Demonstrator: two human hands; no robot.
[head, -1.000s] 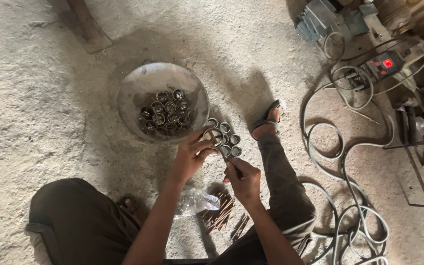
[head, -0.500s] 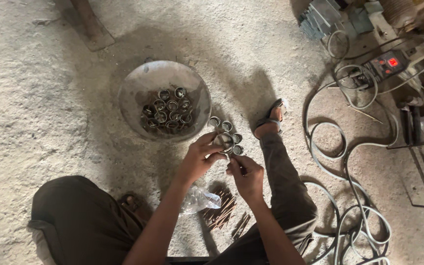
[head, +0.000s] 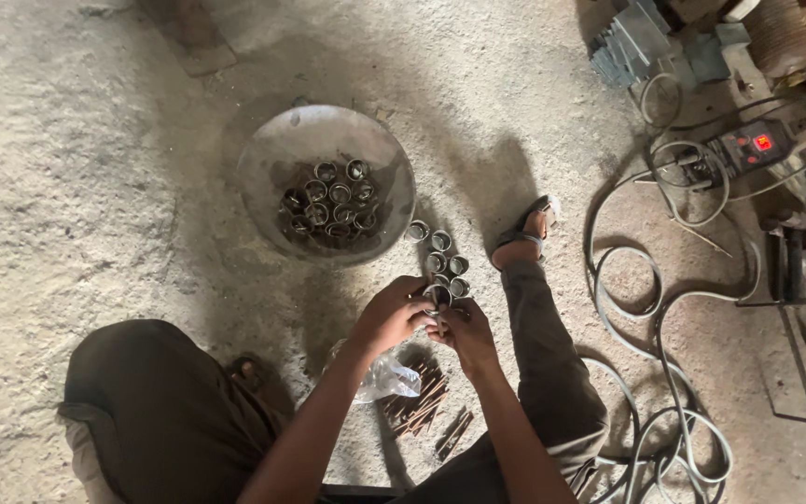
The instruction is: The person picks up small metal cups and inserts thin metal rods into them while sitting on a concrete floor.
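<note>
Left hand [head: 392,315] and right hand [head: 464,331] meet over the floor, fingers curled together around one small metal ring [head: 438,297] pinched between them; both closed on it, exact grip hard to tell. Ring sits at the near end of a short cluster of similar rings [head: 440,257] lying on the ground, just beyond the fingertips.

Further out, up-left: round shallow metal bowl [head: 272,159], grey, dusty, with a heap of the same ring pieces [head: 331,201] piled toward its near side.

Below the hands, near the wrists: crumpled clear plastic bag [head: 386,378], no label visible. Just right of it, a bundle of thin rusty-brown rods [head: 419,403] on the floor, a few strays beside.

Right of the hands: person's leg stretched out, foot in a sandal [head: 524,233]. Other knee [head: 156,401] bent at lower left, dark trousers.

Far right: grey hose or cable [head: 650,308] looping across the floor, leading up to a boxy machine [head: 748,149] with a small red lit display. Stack of grey flat pieces [head: 632,42] at top right. Floor [head: 67,233] pale, gritty.
</note>
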